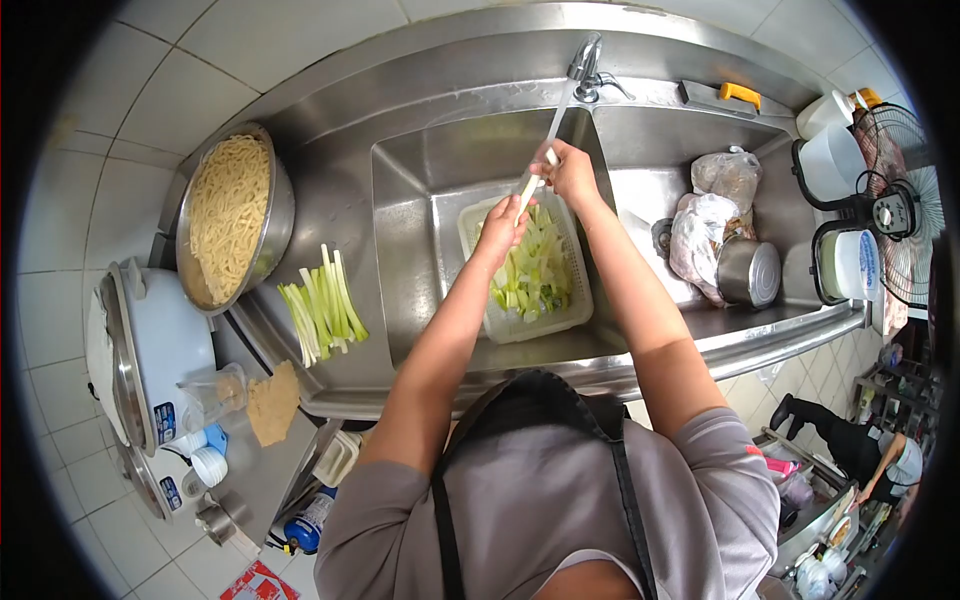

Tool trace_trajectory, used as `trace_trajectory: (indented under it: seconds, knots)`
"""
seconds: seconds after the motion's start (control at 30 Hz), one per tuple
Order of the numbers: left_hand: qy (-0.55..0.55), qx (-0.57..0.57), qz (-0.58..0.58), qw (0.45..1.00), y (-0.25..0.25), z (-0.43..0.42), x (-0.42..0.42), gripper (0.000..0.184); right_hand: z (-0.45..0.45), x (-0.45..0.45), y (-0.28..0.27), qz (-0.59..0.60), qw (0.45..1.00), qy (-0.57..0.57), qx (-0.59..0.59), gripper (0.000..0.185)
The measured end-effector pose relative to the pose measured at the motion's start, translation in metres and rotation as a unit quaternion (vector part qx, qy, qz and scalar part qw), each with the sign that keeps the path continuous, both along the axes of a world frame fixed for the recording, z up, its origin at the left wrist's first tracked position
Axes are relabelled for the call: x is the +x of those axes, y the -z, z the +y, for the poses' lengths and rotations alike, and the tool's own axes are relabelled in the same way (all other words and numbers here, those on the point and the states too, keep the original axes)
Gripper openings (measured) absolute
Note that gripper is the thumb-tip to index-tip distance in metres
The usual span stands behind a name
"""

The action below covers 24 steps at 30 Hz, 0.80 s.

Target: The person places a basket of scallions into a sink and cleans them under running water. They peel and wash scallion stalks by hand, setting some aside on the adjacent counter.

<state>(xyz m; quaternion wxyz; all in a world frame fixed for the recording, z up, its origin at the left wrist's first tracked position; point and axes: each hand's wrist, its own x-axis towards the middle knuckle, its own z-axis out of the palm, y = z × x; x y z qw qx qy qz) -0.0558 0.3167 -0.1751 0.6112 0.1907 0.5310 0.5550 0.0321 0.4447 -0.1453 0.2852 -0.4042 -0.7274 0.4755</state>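
Under the water running from the tap (pixel 583 62), a pale leek stalk (pixel 527 188) slants between both hands. My left hand (pixel 498 234) is closed around its lower end, and my right hand (pixel 572 176) is closed on the upper end, near the stream. Below the hands, a white plastic basket (pixel 583 305) stands in the large sink basin (pixel 405 250), with many cut leek pieces (pixel 537 268) in it. Several trimmed leek stalks (pixel 325 305) lie on the steel counter to the left of the basin.
A large steel bowl of noodles (pixel 232 215) stands at the far left. In the right basin are plastic bags (pixel 705 240) and a steel pot (pixel 748 272). A yellow-handled tool (pixel 740 95) lies on the back ledge. At far right are a fan (pixel 895 210) and a person (pixel 865 455) bending.
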Motion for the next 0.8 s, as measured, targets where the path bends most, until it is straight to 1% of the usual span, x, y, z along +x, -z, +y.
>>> trace_trajectory:
  seconds: [0.03,0.17,0.2,0.3,0.37,0.47,0.57,0.6,0.7,0.8]
  knots:
    - [-0.014,-0.005,0.025,1.000,0.000,-0.003,0.002,0.032,-0.003,-0.001,0.004,0.014,0.996,0.008,0.082,0.018]
    - [-0.067,-0.020,0.116,0.991,0.000,-0.010,0.012,0.031,-0.020,-0.008,0.022,0.042,0.995,0.062,0.072,0.019]
    - [-0.076,-0.014,0.144,0.987,0.003,-0.012,0.012,0.031,-0.025,-0.009,0.023,0.054,0.991,0.072,0.094,0.018]
    - [-0.101,0.001,0.242,0.965,0.014,-0.017,0.012,0.030,-0.033,-0.016,0.028,0.084,0.993,0.080,0.031,0.017]
    - [-0.118,0.010,0.327,0.938,0.021,-0.021,0.011,0.029,-0.034,-0.019,0.034,0.079,0.993,0.076,0.036,0.016]
    - [-0.134,-0.004,0.418,0.899,0.010,-0.023,0.014,0.027,-0.042,-0.023,0.031,0.089,0.993,0.076,0.019,0.015]
    - [-0.143,-0.005,0.453,0.880,-0.004,-0.025,0.017,0.024,-0.046,-0.029,0.038,0.102,0.992,0.065,0.045,0.013]
    - [-0.148,-0.001,0.457,0.877,-0.007,-0.025,0.016,0.024,-0.046,-0.029,0.035,0.098,0.994,0.058,0.004,0.013]
    - [-0.153,-0.001,0.466,0.871,-0.015,-0.025,0.015,0.024,-0.053,-0.028,-0.002,0.123,0.986,0.056,-0.098,0.014]
    - [-0.150,-0.015,0.476,0.866,-0.019,-0.025,0.014,0.024,-0.049,-0.030,0.002,0.133,0.985,0.040,-0.106,0.015]
